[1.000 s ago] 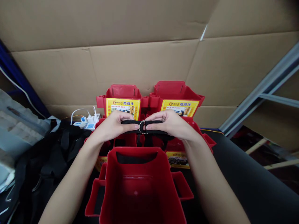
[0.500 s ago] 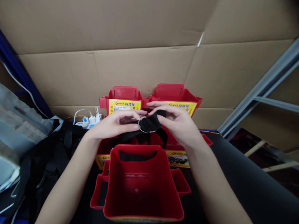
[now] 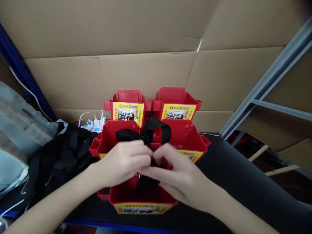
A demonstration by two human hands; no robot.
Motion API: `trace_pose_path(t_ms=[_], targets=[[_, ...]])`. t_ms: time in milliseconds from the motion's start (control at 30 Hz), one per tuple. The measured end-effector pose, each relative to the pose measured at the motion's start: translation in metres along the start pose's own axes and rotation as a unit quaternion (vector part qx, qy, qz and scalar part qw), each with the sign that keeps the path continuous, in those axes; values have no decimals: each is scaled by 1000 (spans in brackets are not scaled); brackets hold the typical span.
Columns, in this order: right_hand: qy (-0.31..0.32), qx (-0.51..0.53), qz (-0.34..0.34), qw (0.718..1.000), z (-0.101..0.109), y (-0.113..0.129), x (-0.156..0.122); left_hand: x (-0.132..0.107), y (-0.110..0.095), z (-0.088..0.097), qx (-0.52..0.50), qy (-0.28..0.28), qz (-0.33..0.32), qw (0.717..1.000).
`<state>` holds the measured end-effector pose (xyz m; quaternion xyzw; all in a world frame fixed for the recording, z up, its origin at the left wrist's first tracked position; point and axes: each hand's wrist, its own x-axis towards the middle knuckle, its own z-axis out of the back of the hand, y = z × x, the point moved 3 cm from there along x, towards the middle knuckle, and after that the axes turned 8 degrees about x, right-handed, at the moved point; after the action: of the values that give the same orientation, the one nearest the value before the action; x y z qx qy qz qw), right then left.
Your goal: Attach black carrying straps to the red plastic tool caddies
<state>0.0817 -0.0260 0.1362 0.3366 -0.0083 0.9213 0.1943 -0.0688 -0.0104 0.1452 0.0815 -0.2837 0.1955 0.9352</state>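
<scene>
My left hand (image 3: pixel 126 162) and my right hand (image 3: pixel 174 175) meet over the nearest red plastic bin (image 3: pixel 143 198), fingers closed on a black webbing strap (image 3: pixel 148 133). The strap loops up above my knuckles and also hangs down into the bin between my hands. The metal ring on the strap is hidden by my fingers. The nearest bin carries a yellow label on its front wall.
Several more red bins (image 3: pixel 128 97) with yellow labels stand behind, against a cardboard wall (image 3: pixel 146 48). A heap of black straps (image 3: pixel 65 149) lies at the left near a white power strip (image 3: pixel 94 125). A grey metal shelf frame (image 3: pixel 268 81) rises at the right.
My hands dropped from chest height toward the nearest bin and came together. The strap, held flat with its ring showing before, is now bunched in both hands with loops above.
</scene>
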Motion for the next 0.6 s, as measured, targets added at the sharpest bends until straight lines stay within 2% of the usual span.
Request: trace_pose_path(t_ms=[67,133,200,233,300,333,400,467,500,600], targets=[[132,3,-33,991,-18,0,-13,-17,-5,-20,49,100,-13,994],[238,20,-79,968,-27,-1,-18,-27,-8,-32,53,189,-19,980],[287,61,-98,951,-26,2,-16,-32,-11,-31,20,235,-31,971],[292,79,-104,948,-22,3,-14,-34,-12,-26,-6,243,-34,969],[262,92,-113,954,-9,5,-10,-39,-12,-9,-61,224,-18,972],[229,82,-120,963,-2,4,-10,-43,-8,1,-76,190,13,979],[139,18,-143,980,11,-4,-11,-53,7,19,-50,90,122,987],[73,-78,-157,982,17,-17,-13,-65,28,29,31,15,237,971],[62,-120,-158,978,16,-24,-13,-69,38,29,60,16,270,961],[74,-152,-142,975,8,-37,-10,-71,61,15,29,113,286,951]])
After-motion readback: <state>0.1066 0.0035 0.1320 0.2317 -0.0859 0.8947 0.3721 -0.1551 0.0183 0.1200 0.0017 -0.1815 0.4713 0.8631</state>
